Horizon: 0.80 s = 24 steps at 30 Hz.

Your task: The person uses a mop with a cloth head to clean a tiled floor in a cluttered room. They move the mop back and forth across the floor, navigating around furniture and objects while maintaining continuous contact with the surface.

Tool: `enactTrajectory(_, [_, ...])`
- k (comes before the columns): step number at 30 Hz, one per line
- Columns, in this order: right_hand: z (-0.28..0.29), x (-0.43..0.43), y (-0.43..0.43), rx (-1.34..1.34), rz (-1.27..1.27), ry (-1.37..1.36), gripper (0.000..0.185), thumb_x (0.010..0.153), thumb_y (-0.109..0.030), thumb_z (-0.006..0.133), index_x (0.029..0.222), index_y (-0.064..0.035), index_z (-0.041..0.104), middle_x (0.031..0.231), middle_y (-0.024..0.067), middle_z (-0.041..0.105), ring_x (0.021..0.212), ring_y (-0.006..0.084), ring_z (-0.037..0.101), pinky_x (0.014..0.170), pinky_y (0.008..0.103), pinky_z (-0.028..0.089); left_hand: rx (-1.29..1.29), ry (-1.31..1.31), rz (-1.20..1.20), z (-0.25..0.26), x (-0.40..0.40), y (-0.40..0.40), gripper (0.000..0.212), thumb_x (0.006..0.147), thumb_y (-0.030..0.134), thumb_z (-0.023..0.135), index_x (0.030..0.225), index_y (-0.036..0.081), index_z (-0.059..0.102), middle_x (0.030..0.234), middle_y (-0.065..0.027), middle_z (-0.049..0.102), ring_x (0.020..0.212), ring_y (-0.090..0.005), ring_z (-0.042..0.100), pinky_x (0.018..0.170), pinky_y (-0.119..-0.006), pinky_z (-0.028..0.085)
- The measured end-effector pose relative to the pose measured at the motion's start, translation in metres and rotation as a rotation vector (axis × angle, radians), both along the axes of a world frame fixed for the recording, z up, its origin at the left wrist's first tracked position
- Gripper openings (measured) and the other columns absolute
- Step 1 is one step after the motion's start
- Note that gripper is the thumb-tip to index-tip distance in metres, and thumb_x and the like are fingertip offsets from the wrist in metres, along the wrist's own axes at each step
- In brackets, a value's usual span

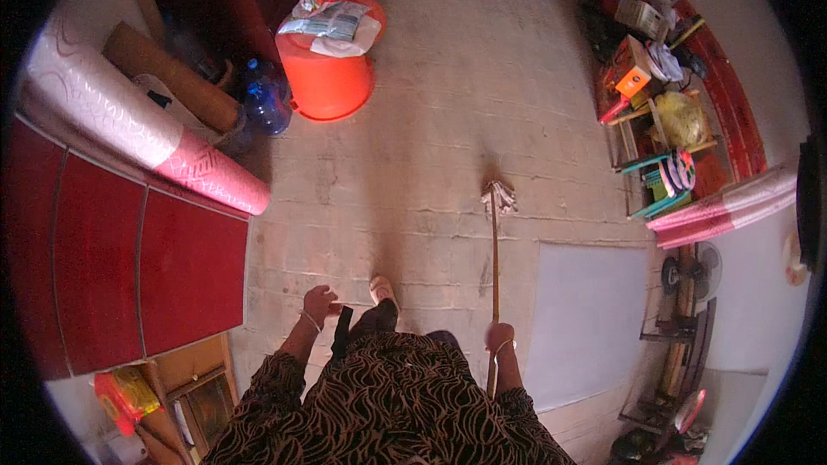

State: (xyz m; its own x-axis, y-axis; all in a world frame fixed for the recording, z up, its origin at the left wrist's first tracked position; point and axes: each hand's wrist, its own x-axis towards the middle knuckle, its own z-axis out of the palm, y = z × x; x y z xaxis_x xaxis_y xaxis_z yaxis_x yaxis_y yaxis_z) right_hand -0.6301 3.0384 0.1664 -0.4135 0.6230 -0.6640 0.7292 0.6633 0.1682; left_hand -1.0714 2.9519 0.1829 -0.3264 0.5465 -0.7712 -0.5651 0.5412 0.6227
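Observation:
My right hand (499, 337) is wrapped around the long wooden handle of a mop (495, 258). Its cloth strip head (501, 199) rests on the brick-paved floor ahead of me, slightly right of centre. Below the hand, the handle's end runs back beside my forearm. My left hand (320, 302) hangs in front of my left hip with curled fingers, a bracelet at the wrist. A thin pale sliver shows at its fingertips; whether it is held is unclear. Close by dangles a black strap (342, 330). My left foot, in a light shoe (382, 289), is forward.
A large orange plastic tub (333, 87) with packets on top stands ahead left, beside blue-tinted water bottles (266, 103). Left is a red-topped table (194, 271) bearing a pink-white roll (219, 177). Right are a pale sheet (585, 323) on the floor and a cluttered rack (630, 135).

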Motion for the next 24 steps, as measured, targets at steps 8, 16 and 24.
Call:
enactTrajectory(8, [-0.012, -0.070, 0.156, -0.510, -1.474, 0.633, 0.030, 0.075, -0.034, 0.043, 0.063, -0.0075, 0.047, 0.046, 0.0026, 0.045, 0.038, 0.0166, 0.046, 0.033, 0.0298, 0.038, 0.136, -0.043, -0.028, 0.022, -0.056, 0.174, 0.041, 0.068, 0.012, 0.052, 0.104, -0.001, 0.037, 0.074, -0.0133, 0.053, 0.054, -0.0249, 0.056, 0.046, -0.035, 0.048])
enactTrajectory(16, [-0.032, -0.120, 0.345, -0.498, -1.182, 0.807, 0.032, 0.080, -0.030, 0.034, 0.057, -0.0084, 0.043, 0.041, 0.0038, 0.041, 0.032, 0.0173, 0.042, 0.028, 0.0318, 0.034, 0.062, -0.034, 0.159, 0.001, -0.069, 0.289, 0.044, 0.069, 0.014, 0.053, 0.106, 0.000, 0.034, 0.071, -0.0152, 0.052, 0.050, -0.0301, 0.054, 0.043, -0.040, 0.047])
enactTrajectory(24, [-0.029, -0.165, 0.528, -0.598, -1.143, 0.863, 0.030, 0.080, -0.029, 0.035, 0.062, -0.0072, 0.044, 0.043, 0.0036, 0.041, 0.033, 0.0168, 0.041, 0.028, 0.0316, 0.033, -0.009, -0.096, 0.129, -0.003, -0.061, 0.407, 0.044, 0.065, 0.011, 0.057, 0.102, -0.001, 0.037, 0.070, -0.0147, 0.052, 0.049, -0.0284, 0.054, 0.042, -0.038, 0.046])
